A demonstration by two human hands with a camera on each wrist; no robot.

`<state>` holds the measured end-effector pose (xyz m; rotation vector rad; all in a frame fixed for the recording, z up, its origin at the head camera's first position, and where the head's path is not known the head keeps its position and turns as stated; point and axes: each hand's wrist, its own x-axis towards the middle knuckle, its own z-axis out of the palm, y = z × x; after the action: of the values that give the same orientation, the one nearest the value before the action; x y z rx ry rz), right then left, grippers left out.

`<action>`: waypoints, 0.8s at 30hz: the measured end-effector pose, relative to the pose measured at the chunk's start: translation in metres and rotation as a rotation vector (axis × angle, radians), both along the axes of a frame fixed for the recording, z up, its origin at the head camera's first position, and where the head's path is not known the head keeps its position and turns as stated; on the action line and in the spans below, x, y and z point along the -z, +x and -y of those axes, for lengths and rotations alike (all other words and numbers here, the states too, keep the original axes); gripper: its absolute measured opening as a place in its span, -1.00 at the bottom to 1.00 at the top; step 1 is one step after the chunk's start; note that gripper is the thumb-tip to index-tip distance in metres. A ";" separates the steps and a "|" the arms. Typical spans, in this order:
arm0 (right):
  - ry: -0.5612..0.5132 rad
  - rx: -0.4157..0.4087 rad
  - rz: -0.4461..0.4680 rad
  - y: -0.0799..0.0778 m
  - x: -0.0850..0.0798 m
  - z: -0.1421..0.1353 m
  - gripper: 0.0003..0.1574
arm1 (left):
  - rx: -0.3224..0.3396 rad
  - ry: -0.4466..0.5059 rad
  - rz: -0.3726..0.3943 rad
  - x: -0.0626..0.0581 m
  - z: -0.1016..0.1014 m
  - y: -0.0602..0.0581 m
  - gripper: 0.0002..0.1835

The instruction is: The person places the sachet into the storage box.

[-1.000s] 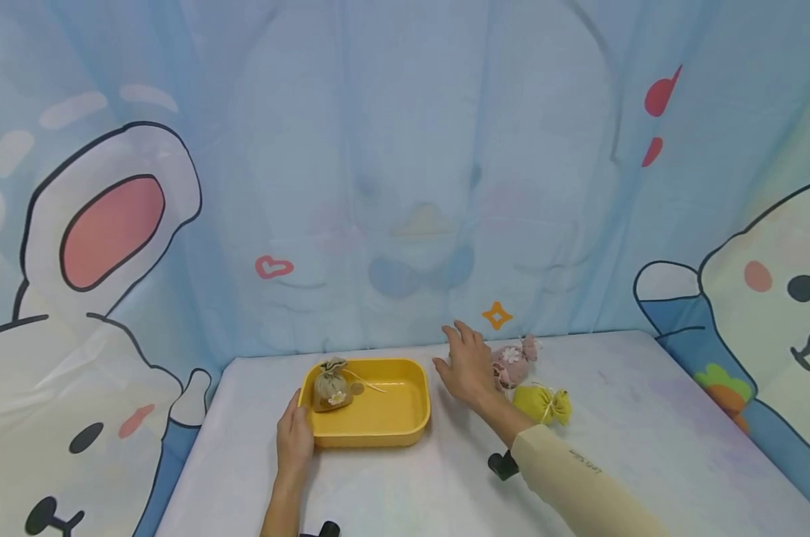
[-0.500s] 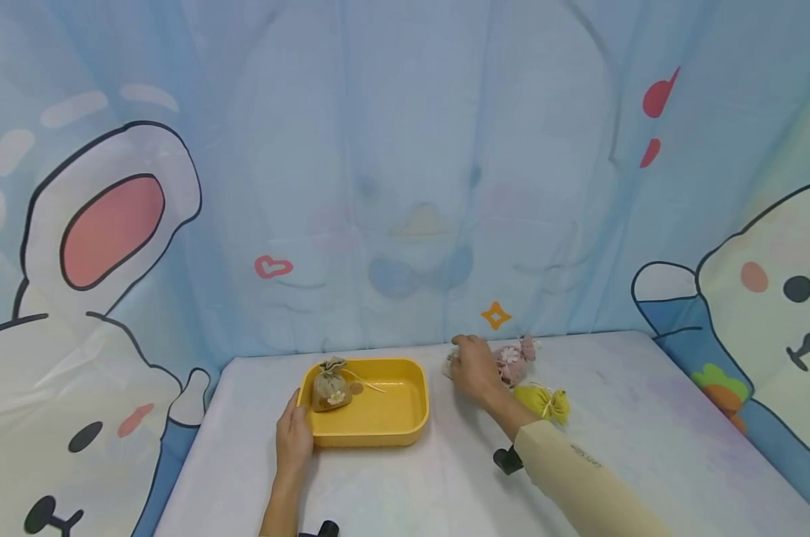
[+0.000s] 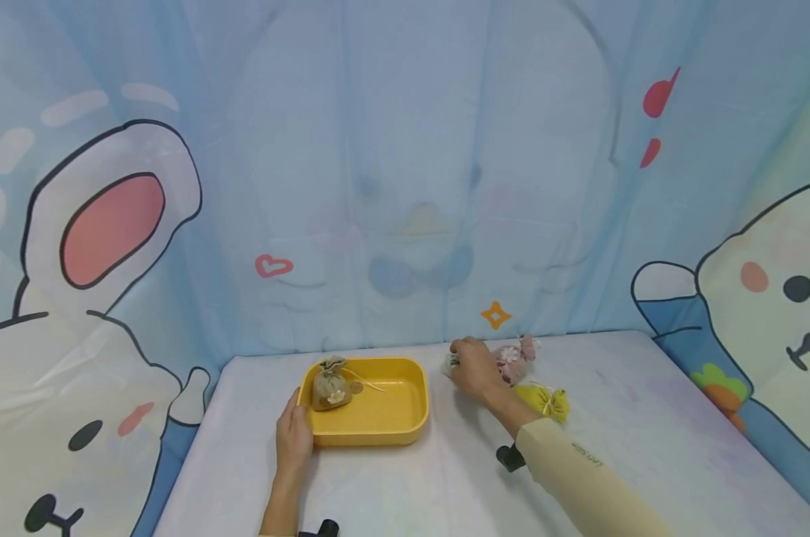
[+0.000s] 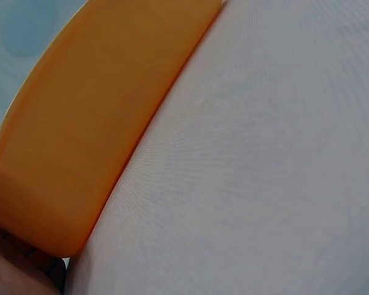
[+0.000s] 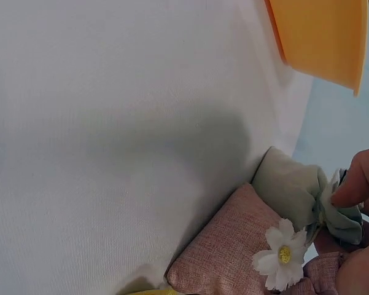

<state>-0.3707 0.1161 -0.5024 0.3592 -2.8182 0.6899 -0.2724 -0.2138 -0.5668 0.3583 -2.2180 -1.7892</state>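
In the head view my left hand point(image 3: 294, 436) grips the left end of a yellow tray point(image 3: 371, 439), its fingers along the outer wall. The left wrist view has the tray's side wall point(image 4: 92, 123) up close. Inside the tray sits a grey-beige drawstring pouch point(image 3: 331, 388) with a small flower. My right hand point(image 3: 475, 369) pinches the gathered neck of a pale green drawstring pouch point(image 5: 288, 184) between thumb and fingers. Beside that pouch lies a pink pouch point(image 5: 233, 239) with a white flower. In the head view the hand hides most of the green pouch.
A yellow-green pouch point(image 3: 542, 403) lies under the right forearm, close to the pink one. A light cloth covers the table point(image 3: 405, 492), and a patterned blue curtain point(image 3: 405, 149) hangs along its back edge. Dark wrist devices point(image 3: 510, 457) stick out by the arms.
My right hand has come down and turned in, its spread fingers closing on the pale green pouch. Over the last half second it barely moves. The left hand and tray stay put.
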 end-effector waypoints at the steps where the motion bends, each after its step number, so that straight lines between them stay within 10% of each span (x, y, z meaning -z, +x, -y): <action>1: 0.006 -0.001 0.005 0.000 0.000 0.000 -0.59 | 0.000 0.000 0.000 0.000 0.000 0.000 -0.40; 24: 0.005 -0.003 -0.143 -0.003 0.011 -0.012 -0.72 | -0.007 0.015 -0.008 0.000 0.000 -0.001 -0.41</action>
<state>-0.3739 0.1278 -0.5133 0.3979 -2.6857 0.6310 -0.2730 -0.2135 -0.5664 0.3610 -2.1960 -1.8014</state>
